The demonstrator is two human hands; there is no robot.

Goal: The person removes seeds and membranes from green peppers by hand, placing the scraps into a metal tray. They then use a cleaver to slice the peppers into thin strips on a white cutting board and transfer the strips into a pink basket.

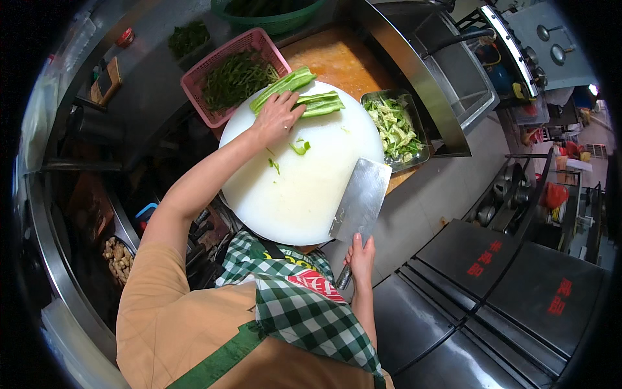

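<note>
Long split green peppers [322,104] lie at the far side of a round white cutting board [291,194]. My left hand [277,118] reaches over them, its fingers bent down and gripping the near pieces. Another green pepper length [288,84] lies just beyond that hand. My right hand [361,256] is closed around the handle of a cleaver [366,198]. The cleaver's broad blade rests across the board's right edge, away from the peppers. Small green scraps [300,148] are scattered on the board below my left hand.
A pink basket [192,84] of green strips stands at the far left, with a green basket [278,24] behind it. Right of the board sits a metal tray [424,153] of cut green pieces. A metal sink [447,65] and black-lidded containers [466,259] stand farther right.
</note>
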